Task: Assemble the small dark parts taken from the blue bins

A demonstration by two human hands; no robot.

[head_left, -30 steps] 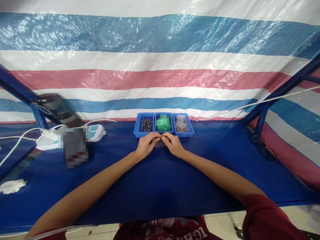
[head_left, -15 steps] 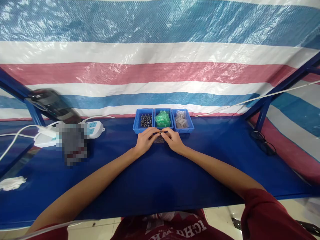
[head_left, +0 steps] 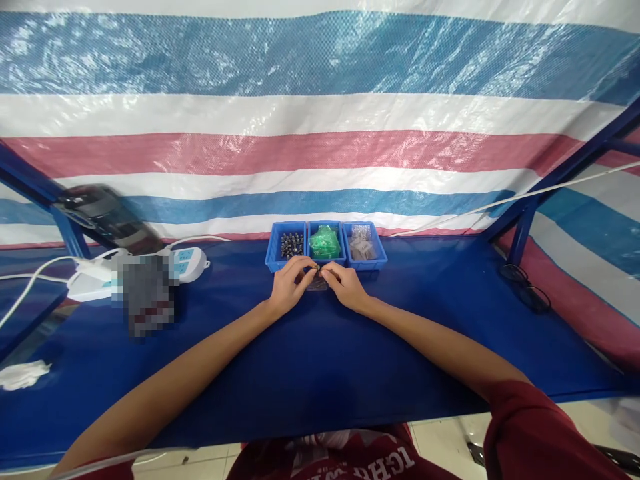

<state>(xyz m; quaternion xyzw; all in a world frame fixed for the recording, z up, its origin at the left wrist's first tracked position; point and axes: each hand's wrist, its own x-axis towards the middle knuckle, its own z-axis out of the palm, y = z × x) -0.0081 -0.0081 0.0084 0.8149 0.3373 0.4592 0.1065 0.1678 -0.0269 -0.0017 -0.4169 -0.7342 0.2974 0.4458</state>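
Note:
Thumb and forefinger of my left hand pinch a small brassy metal part, too tiny to make out its kind. From the other side, my right hand is closed with its fingertips at the same part. Beneath the fingertips a clear plastic bag lies on the blue table, partly hidden by the hands. Just beyond stand three blue bins: the left bin holds dark metal fittings, the middle one green items in clear plastic, the right one small clear bags.
A white power strip with cables lies at the left, beside a blurred-out dark object. Behind it leans a dark bottle-like object. Crumpled white tissue is at far left, glasses at far right. Striped sheeting hangs behind.
The view has tilted slightly, so the scene sits a little lower. Both hands remain together at the small metal part, with the fingertips shifted slightly.

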